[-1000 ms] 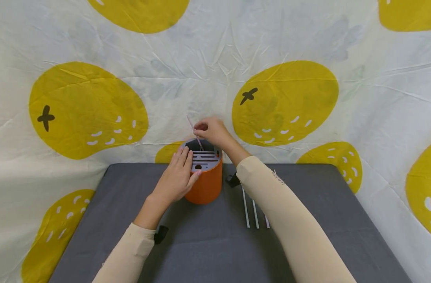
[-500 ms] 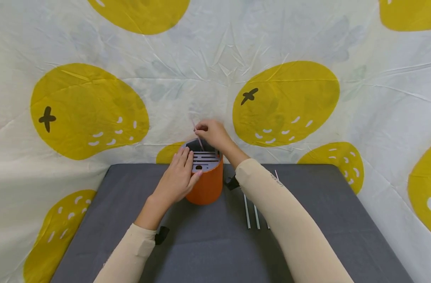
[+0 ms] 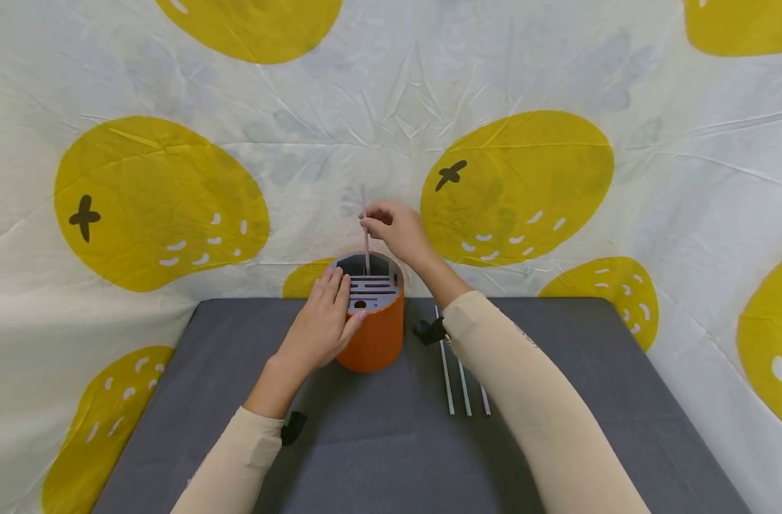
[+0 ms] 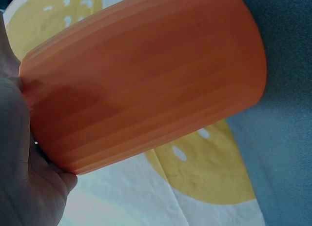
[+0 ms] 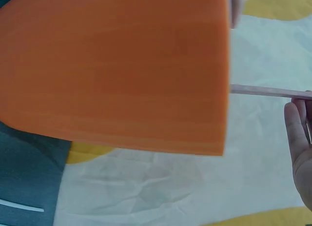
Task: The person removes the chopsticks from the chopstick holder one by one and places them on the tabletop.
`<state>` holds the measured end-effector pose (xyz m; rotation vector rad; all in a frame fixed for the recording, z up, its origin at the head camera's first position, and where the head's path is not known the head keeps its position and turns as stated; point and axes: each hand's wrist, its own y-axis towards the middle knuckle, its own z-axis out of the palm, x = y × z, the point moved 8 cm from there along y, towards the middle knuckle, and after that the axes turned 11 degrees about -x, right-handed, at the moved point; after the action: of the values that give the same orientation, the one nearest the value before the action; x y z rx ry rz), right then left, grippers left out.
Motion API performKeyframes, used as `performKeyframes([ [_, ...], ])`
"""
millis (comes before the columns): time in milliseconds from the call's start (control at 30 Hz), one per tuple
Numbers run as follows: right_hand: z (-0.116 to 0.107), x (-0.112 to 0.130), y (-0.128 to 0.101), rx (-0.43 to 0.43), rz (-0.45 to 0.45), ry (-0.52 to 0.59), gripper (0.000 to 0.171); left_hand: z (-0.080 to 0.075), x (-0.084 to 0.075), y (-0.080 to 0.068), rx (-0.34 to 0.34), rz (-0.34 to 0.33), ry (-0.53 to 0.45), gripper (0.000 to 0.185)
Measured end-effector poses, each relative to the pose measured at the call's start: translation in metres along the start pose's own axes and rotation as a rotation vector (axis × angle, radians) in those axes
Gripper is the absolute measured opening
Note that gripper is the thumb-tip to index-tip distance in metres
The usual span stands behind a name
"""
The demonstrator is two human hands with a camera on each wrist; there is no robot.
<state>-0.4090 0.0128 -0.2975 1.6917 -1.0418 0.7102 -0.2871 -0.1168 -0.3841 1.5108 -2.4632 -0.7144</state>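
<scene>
An orange cylindrical knife block [image 3: 373,346] with a grey slotted top [image 3: 373,291] stands upright at the table's far edge. My left hand [image 3: 320,314] rests on its left rim, fingers straight over the top and thumb at the near side. Above the block, my right hand [image 3: 396,227] pinches a thin pale pink chopstick [image 3: 367,246] between thumb and fingers. The chopstick stands nearly upright, its lower end inside the open rear compartment; that tip is hidden. In the right wrist view, the chopstick [image 5: 263,91] sticks out past the block's rim [image 5: 222,89].
Several thin pale chopsticks [image 3: 464,389] lie side by side on the dark grey tabletop [image 3: 378,457], partly covered by my right forearm. Close behind the table hangs a white cloth [image 3: 339,107] with yellow fruit prints.
My right hand has moved up and slightly right. The chopstick has swung from a leftward tilt to almost upright. My left hand and the block stay put.
</scene>
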Motion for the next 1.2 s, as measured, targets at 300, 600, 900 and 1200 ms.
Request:
performKeyframes([
  [300,-0.037,0.018,0.001,-0.122,-0.069,0.211,0.022,0.001,0.001,0.001,-0.010,-0.005,-0.009,0.074],
  [600,-0.081,0.033,-0.005,-0.235,-0.078,0.393,0.023,0.000,-0.001,0.001,-0.004,-0.010,-0.011,0.073],
  [900,-0.137,0.036,-0.019,-0.369,-0.098,0.500,0.019,0.001,0.001,0.000,0.005,-0.018,-0.021,0.073],
  [1200,-0.183,0.012,-0.043,-0.428,-0.083,0.393,0.013,0.000,-0.001,0.000,-0.005,-0.007,-0.021,0.072],
])
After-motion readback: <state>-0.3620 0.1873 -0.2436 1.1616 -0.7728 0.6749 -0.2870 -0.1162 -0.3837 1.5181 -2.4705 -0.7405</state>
